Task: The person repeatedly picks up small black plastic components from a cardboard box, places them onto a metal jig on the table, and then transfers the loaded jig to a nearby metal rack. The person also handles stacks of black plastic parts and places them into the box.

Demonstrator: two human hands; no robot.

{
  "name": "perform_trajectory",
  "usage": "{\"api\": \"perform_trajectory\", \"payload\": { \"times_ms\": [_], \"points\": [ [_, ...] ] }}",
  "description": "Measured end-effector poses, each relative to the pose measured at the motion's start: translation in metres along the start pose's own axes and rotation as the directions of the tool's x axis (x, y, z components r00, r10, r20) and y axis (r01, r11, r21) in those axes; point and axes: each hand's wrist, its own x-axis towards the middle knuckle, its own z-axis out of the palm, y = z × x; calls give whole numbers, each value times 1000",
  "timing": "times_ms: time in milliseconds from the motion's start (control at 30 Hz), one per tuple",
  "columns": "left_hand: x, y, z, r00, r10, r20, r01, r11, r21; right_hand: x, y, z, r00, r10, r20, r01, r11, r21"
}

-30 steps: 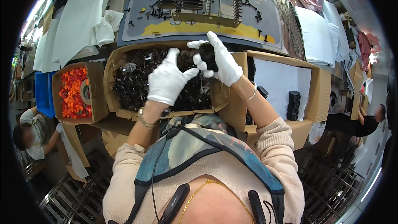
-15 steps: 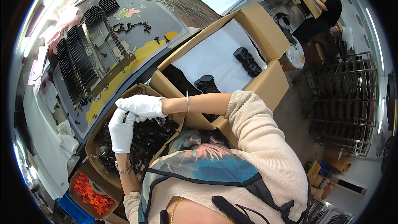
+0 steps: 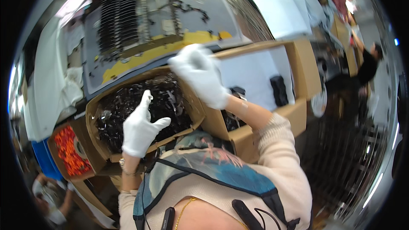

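Note:
My left hand (image 3: 142, 130), in a white glove, is over an open cardboard box (image 3: 92, 133) full of shiny black small parts (image 3: 113, 117). Its forefinger points up and its thumb stands apart, with nothing visible between them. Up by the box's right corner is my right hand (image 3: 200, 74), also gloved and blurred. Its fingers curl in toward the thumb, and I cannot make out what they hold, if anything. Beyond lies a grey mat (image 3: 96, 74) bearing a metal rack with rows of black discs (image 3: 113, 21).
To the right stands a larger carton (image 3: 309, 70) with white sheet and stacked black discs (image 3: 279, 90). At left, a small box holds orange-red parts (image 3: 70, 149). Thin metal rods (image 3: 243, 10) and papers (image 3: 277, 10) lie at the back. One person (image 3: 368, 66) works far right, another (image 3: 53, 196) lower left.
My hands, together over the box before, have come apart. The right one has moved right and away from me, the left a little right. The whole view has turned.

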Motion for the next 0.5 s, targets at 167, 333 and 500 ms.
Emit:
{"api": "perform_trajectory", "payload": {
  "times_ms": [167,333,500],
  "points": [
    [21,61,-91,467,352,-811,-792,574,-207,-29,-131,-62,327,-939,-105,806,335,-488],
    [33,93,-103,404,547,-734,-905,359,-230,-43,-197,-63,111,-994,4,937,103,-333],
    [34,105,-115,401,589,-702,-912,329,-244,-44,-211,-73,134,-977,163,960,88,-265]
  ]
}}
